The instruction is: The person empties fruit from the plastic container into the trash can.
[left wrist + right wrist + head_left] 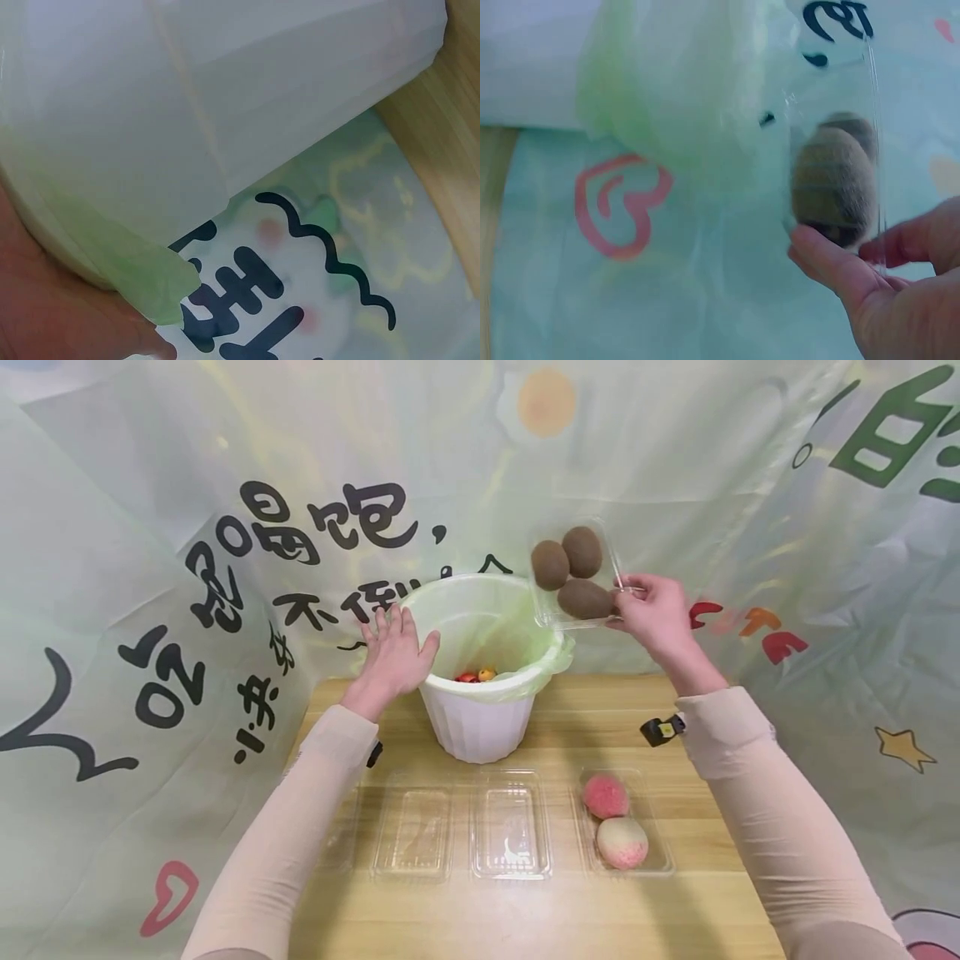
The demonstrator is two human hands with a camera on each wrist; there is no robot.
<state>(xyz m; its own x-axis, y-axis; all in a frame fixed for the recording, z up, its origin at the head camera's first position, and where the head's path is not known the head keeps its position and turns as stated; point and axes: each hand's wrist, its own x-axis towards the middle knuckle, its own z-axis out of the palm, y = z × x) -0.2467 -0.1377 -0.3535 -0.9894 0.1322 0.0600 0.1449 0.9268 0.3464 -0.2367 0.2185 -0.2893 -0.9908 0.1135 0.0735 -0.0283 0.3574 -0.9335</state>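
Note:
My right hand (654,614) pinches the right side of a clear plastic tray (547,610) above the right rim of a white bin (480,727). Three brown kiwis (585,599) lie in that tray, which is tilted. In the right wrist view, one kiwi (834,184) shows large beside the thumb, partly covering another. With straight, spread fingers, my left hand (393,653) touches the bin's left rim. A pale green bag (562,664) lines the bin and folds over its edge. Deep inside, a small yellow fruit (487,674) and a red one (467,677) are partly visible.
On the wooden table (517,927), a clear tray with two pink-white peaches (622,843) stands at the right. Leftward are a clear tray (512,870), another tray (412,870) and a third, partly hidden by my left arm. A printed cloth (450,460) hangs behind the bin.

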